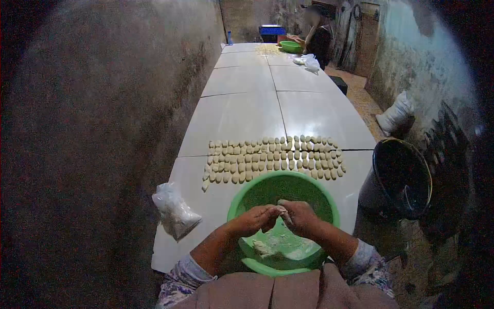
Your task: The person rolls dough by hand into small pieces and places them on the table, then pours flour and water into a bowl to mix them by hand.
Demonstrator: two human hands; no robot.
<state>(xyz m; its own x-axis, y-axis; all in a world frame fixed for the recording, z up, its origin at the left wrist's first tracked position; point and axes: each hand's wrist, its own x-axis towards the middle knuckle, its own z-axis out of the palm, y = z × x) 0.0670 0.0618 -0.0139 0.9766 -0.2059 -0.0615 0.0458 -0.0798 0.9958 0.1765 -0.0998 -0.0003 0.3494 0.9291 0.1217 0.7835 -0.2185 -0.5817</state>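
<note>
Over the green basin (329, 203), my left hand (257, 219) and my right hand (302, 218) meet with fingers closed. A small bit of pale dough (283, 210) shows between their fingertips; most of it is hidden by the fingers. Inside the basin, below my hands, lies a whitish lump of dough (262, 249) amid smeared flour. Just beyond the basin, several rows of small oval dough pieces (256, 158) are laid out on the white tiled table (236, 113).
A clear plastic bag of white powder (176, 212) lies at the table's left edge. On the right stands a dark bucket (401, 177), with a white sack (396, 114) behind it. At the far end another person (320, 41) stands by a green basin (292, 47) and a blue crate (271, 34).
</note>
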